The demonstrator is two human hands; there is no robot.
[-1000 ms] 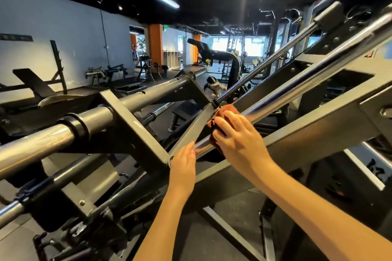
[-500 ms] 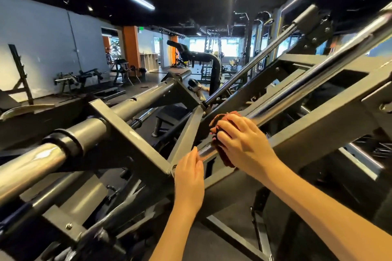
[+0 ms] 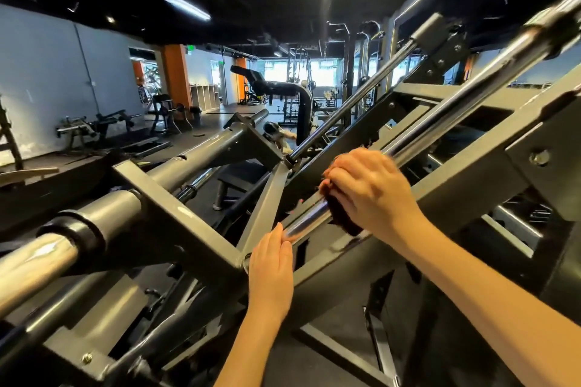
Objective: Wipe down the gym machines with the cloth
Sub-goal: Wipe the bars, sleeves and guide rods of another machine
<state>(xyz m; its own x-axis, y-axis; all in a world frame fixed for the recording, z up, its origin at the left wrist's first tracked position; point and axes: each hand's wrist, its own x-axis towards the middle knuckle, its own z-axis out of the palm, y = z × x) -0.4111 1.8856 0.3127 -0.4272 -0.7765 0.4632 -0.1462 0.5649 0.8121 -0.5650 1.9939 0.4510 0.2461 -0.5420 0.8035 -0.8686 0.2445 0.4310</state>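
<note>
We note the cloth [image 3: 341, 218]: dark rust-red, bunched and wrapped round the machine's chrome rod [image 3: 306, 225], most of it covered by the right hand [image 3: 371, 188] gripping it. The rod slants up to the right, bright and reflective, set in the machine's grey-painted frame [image 3: 176, 217].

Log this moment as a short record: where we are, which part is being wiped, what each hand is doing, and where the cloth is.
place: at a grey weight machine
part being wiped: slanted chrome rail
right hand: grips the cloth around the rail
left hand: fingers straight, resting at the rail's lower end
cloth: dark red, mostly covered by the right hand
</note>
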